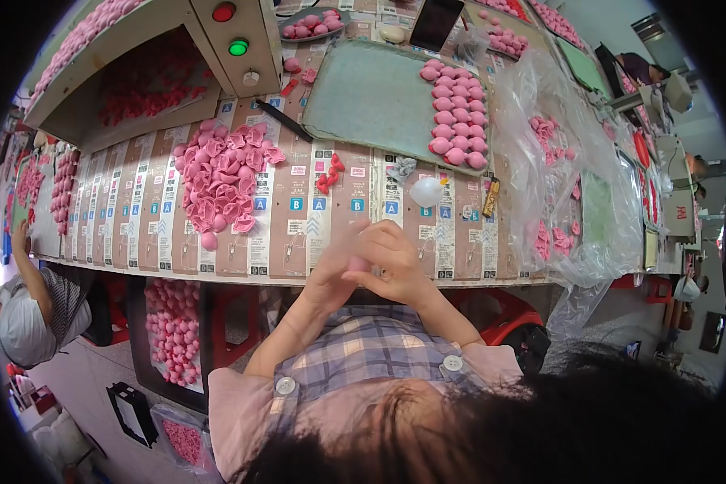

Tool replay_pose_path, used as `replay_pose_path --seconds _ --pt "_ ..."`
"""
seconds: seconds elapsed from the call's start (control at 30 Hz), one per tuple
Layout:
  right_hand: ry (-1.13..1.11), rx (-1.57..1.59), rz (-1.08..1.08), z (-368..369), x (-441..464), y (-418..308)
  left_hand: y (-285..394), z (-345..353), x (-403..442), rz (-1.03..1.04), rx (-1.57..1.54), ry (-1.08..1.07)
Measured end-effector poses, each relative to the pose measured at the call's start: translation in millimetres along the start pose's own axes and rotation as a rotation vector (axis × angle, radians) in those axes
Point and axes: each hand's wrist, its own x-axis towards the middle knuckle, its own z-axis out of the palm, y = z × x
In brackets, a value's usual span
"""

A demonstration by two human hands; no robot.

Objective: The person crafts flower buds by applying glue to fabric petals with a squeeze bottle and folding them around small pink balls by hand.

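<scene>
My left hand (336, 273) and my right hand (391, 262) meet just above the table's front edge, fingers curled towards each other. Between them shows a small pink rounded piece (358, 264), mostly covered by the fingers. Left of the hands lies a heap of thin pink shell-like pieces (226, 173). Several small red pieces (329, 174) lie beyond the hands, with a white rounded object (427, 191) to their right. Farther back, a green tray (363, 97) carries rows of pink rounded pieces with red parts (458, 113) along its right side.
A metal machine housing (238, 56) with red and green buttons stands at back left. A black stick-like tool (284, 120) lies beside the tray. Clear plastic sheeting (532, 105) drapes over the right side. Another person's arm (32, 270) reaches to the table at far left.
</scene>
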Motion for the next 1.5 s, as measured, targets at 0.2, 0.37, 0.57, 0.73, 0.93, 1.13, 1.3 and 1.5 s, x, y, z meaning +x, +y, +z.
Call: replay_pose_path --seconds 0.2,0.37,0.57,0.73,0.93,1.13,1.3,1.5 --pt "0.011 -0.006 0.002 0.9 0.1 1.0 -1.5 -0.2 -1.0 -0.042 -0.085 -0.019" --pt "0.034 -0.027 -0.016 2.9 0.1 2.8 -2.1 1.2 -0.2 -0.073 -0.117 -0.015" --pt "0.030 -0.030 -0.026 1.8 1.1 2.4 -1.9 2.5 0.2 -0.077 -0.130 -0.020" --pt "0.018 -0.029 -0.010 1.6 0.6 1.7 -0.2 5.1 -0.1 -0.084 -0.133 -0.017" --pt "0.011 -0.023 -0.004 1.5 1.1 -0.2 1.2 5.4 -0.5 -0.093 -0.128 -0.023" --pt "0.003 -0.031 -0.010 1.9 0.5 1.1 1.8 6.9 -1.0 -0.093 -0.147 -0.006" --pt "-0.005 -0.032 -0.013 1.7 0.6 1.5 1.9 7.2 -1.0 -0.089 -0.151 -0.008" --pt "-0.007 0.019 0.003 1.3 1.5 0.5 0.0 3.4 -0.8 -0.079 -0.162 -0.001"
